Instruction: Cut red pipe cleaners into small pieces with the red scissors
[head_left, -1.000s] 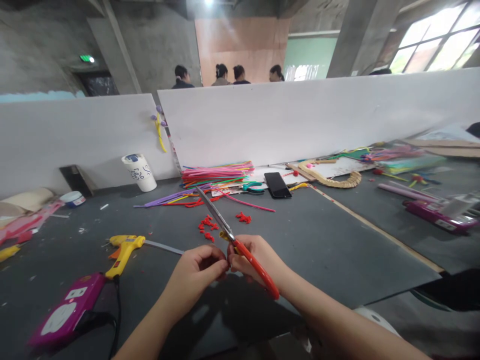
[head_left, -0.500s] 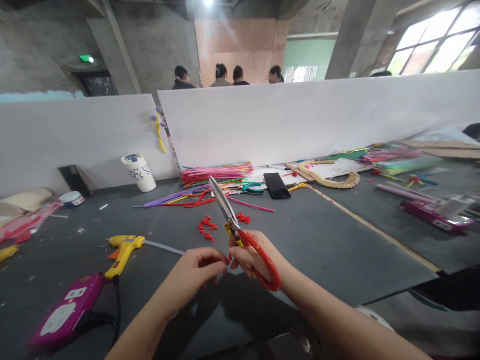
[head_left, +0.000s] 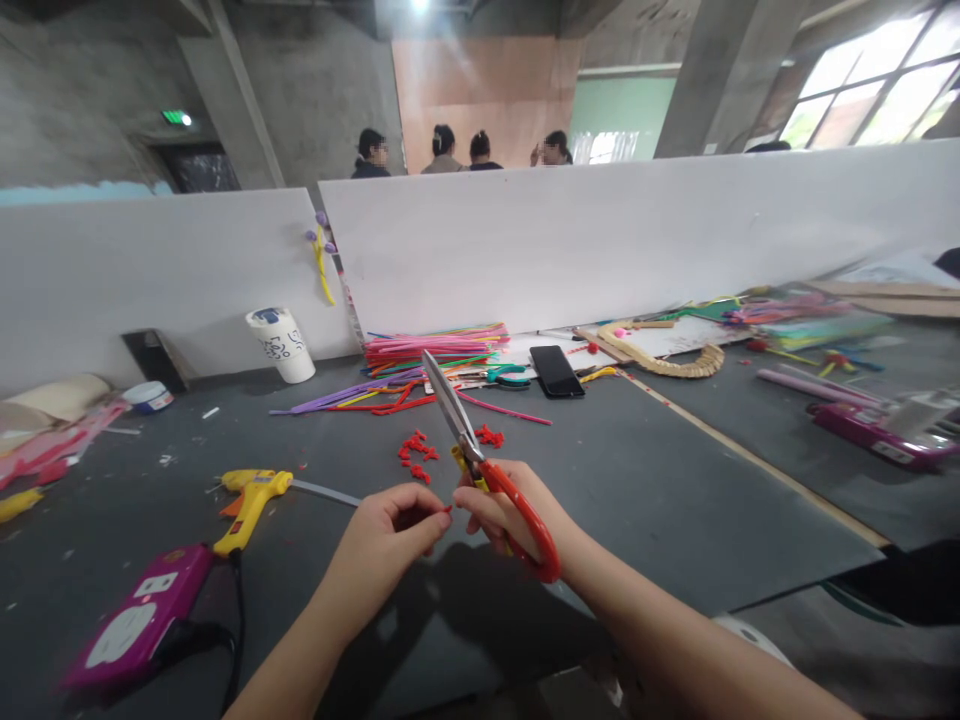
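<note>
My left hand (head_left: 390, 540) pinches a small red piece (head_left: 448, 509), perhaps pipe cleaner, between thumb and forefinger. Close by on its right, my right hand (head_left: 501, 510) is closed around a pair of scissors (head_left: 457, 420) with red handles, the blades pointing up and away from me. Something yellow shows beside the scissors' pivot, and I cannot make out what it is. Beyond the hands lie two small groups of red twisted pieces (head_left: 417, 455) on the dark table (head_left: 600, 490). A bundle of coloured pipe cleaners (head_left: 435, 350) rests against the white board.
To the left are a yellow glue gun (head_left: 251, 505), a purple box (head_left: 142, 620) and a white cup (head_left: 279, 345). Teal-handled pliers (head_left: 507, 376) and a black phone (head_left: 556, 372) lie ahead. A white partition (head_left: 600, 240) closes off the back; several people sit beyond it.
My hands have come slightly apart. The red piece now shows at my left fingertips, while the red bit that hung by my right fingers no longer shows there.
</note>
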